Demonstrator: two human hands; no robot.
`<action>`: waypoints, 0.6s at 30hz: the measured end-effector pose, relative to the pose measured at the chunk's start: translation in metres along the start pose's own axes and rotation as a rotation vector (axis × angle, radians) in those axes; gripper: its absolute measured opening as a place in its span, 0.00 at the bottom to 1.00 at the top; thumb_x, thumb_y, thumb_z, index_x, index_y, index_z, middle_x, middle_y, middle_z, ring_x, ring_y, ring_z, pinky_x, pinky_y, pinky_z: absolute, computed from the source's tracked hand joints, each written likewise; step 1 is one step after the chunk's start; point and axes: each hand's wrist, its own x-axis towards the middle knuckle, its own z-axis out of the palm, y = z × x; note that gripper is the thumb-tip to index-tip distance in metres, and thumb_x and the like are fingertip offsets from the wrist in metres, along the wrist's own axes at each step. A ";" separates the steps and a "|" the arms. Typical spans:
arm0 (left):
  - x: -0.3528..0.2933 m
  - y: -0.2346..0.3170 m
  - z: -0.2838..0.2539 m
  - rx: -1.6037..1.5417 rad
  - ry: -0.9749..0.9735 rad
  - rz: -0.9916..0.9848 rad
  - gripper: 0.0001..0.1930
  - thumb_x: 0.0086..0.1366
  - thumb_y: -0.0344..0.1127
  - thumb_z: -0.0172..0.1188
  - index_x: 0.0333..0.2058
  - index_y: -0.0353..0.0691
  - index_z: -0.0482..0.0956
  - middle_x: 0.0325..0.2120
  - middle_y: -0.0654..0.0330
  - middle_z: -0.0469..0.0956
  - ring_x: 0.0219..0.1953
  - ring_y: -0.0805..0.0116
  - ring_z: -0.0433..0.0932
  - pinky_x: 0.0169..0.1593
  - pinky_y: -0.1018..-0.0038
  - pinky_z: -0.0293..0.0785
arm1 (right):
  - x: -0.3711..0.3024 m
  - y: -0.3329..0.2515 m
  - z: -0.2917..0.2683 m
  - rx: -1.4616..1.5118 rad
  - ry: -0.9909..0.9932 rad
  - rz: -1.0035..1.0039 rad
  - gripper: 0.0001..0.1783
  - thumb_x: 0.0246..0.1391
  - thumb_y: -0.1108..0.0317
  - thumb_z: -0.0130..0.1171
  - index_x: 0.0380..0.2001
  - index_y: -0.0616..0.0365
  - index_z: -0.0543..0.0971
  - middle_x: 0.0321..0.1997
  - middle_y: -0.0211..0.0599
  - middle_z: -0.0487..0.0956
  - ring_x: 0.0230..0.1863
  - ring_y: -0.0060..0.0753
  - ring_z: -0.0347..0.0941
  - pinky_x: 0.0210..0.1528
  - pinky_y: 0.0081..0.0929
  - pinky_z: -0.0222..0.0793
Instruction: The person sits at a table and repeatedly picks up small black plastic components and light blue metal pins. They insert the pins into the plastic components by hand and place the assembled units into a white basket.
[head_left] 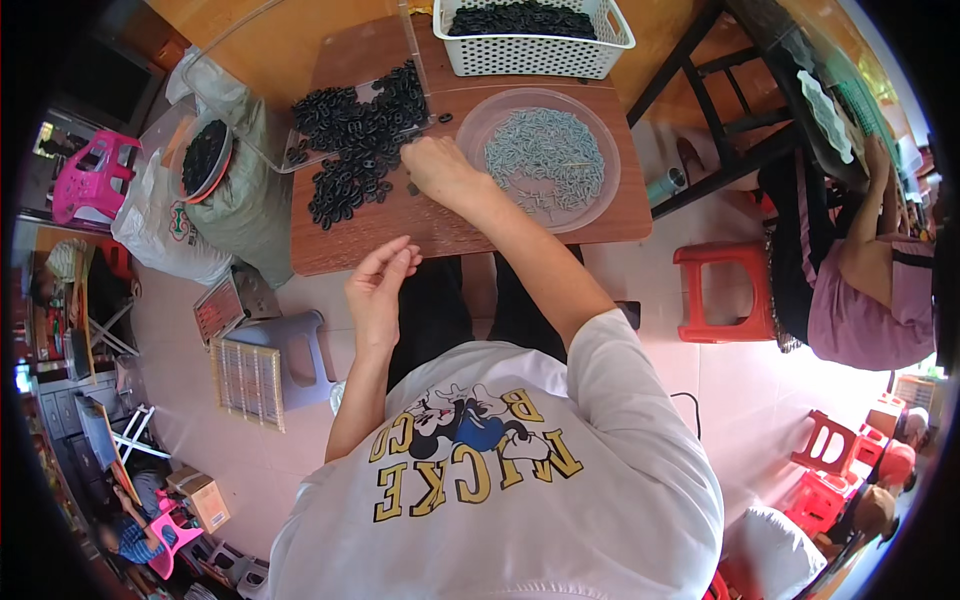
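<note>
My right hand is over the brown table, its fingers closed downward at the right edge of a heap of small black ring-like plastic pieces. What those fingers hold, if anything, is hidden. In front of the table's near edge, my left hand is raised with thumb and fingertips together. Anything between them is too small to make out. To the right of my right hand, a round clear plastic dish holds many small silvery screws.
A white perforated basket of black pieces stands at the table's back. A clear plastic bin lies behind the heap. Sacks and a bowl are at left. A red stool and a seated person are at right.
</note>
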 end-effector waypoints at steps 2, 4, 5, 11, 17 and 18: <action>0.013 0.010 0.005 -0.025 0.022 0.054 0.10 0.60 0.27 0.58 0.41 0.32 0.78 0.33 0.57 0.80 0.34 0.73 0.78 0.40 0.81 0.73 | -0.018 0.000 -0.006 0.171 0.240 -0.007 0.07 0.43 0.73 0.58 0.28 0.62 0.78 0.32 0.49 0.78 0.38 0.47 0.76 0.38 0.41 0.70; 0.015 0.013 0.021 0.088 0.009 0.066 0.09 0.60 0.27 0.58 0.39 0.33 0.79 0.33 0.58 0.79 0.33 0.74 0.77 0.38 0.81 0.72 | -0.067 -0.006 -0.023 0.357 0.494 -0.017 0.06 0.45 0.74 0.58 0.29 0.63 0.78 0.31 0.46 0.77 0.33 0.46 0.76 0.36 0.39 0.70; 0.023 0.017 0.026 0.142 -0.004 0.087 0.08 0.59 0.26 0.59 0.38 0.33 0.79 0.33 0.59 0.79 0.32 0.75 0.76 0.37 0.81 0.72 | -0.086 -0.009 -0.033 0.418 0.532 0.024 0.06 0.45 0.73 0.58 0.29 0.62 0.78 0.30 0.43 0.77 0.32 0.45 0.75 0.36 0.37 0.70; 0.074 0.015 0.091 0.649 -0.320 0.341 0.06 0.54 0.25 0.60 0.33 0.34 0.80 0.29 0.58 0.78 0.30 0.70 0.77 0.35 0.76 0.70 | -0.197 -0.011 -0.064 0.755 0.615 0.417 0.08 0.46 0.76 0.62 0.33 0.61 0.79 0.29 0.37 0.77 0.26 0.27 0.72 0.32 0.21 0.68; 0.113 -0.014 0.138 0.836 -0.581 0.627 0.06 0.54 0.24 0.59 0.32 0.32 0.80 0.29 0.52 0.76 0.34 0.53 0.76 0.38 0.67 0.71 | -0.265 0.013 -0.058 0.934 0.772 0.732 0.07 0.48 0.78 0.61 0.33 0.64 0.79 0.30 0.29 0.76 0.27 0.16 0.68 0.33 0.13 0.65; 0.117 -0.017 0.142 0.876 -0.620 0.645 0.06 0.54 0.23 0.59 0.32 0.32 0.79 0.29 0.52 0.76 0.34 0.53 0.76 0.38 0.67 0.71 | -0.272 0.015 -0.056 1.011 0.796 0.795 0.07 0.48 0.78 0.61 0.33 0.65 0.79 0.30 0.27 0.76 0.28 0.15 0.68 0.33 0.12 0.64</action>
